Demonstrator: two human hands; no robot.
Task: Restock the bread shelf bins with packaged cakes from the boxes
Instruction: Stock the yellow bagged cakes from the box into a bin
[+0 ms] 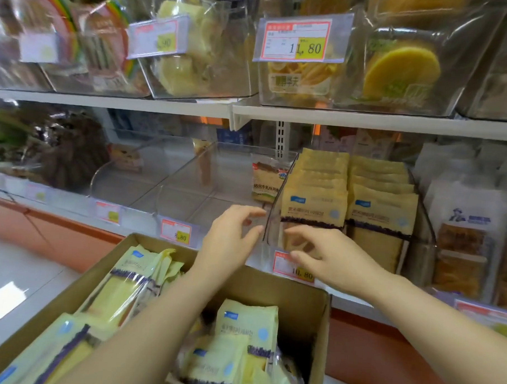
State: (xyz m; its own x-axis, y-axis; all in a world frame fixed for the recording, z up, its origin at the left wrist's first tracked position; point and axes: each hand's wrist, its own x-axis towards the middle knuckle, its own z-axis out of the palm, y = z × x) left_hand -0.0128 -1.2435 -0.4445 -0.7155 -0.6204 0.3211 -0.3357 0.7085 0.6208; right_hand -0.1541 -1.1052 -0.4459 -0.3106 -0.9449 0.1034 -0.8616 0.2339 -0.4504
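A clear shelf bin (423, 225) on the middle shelf holds two rows of upright yellow packaged cakes (314, 204). My left hand (230, 237) reaches to the bin's front left corner, with its fingertips and thumb spread and touching the clear edge. My right hand (328, 257) rests its loosely bent fingers against the bin's front wall, just above a red price tag (284, 265). Neither hand holds a package. Below my arms an open cardboard box (300, 284) holds several of the same yellow cakes (246, 326).
Left of the filled bin, a clear bin (188, 183) holds one package (266, 179) at its back. White packaged bread (465, 230) stands to the right. The upper shelf (366, 119) carries bins of other cakes. White floor shows at the lower left.
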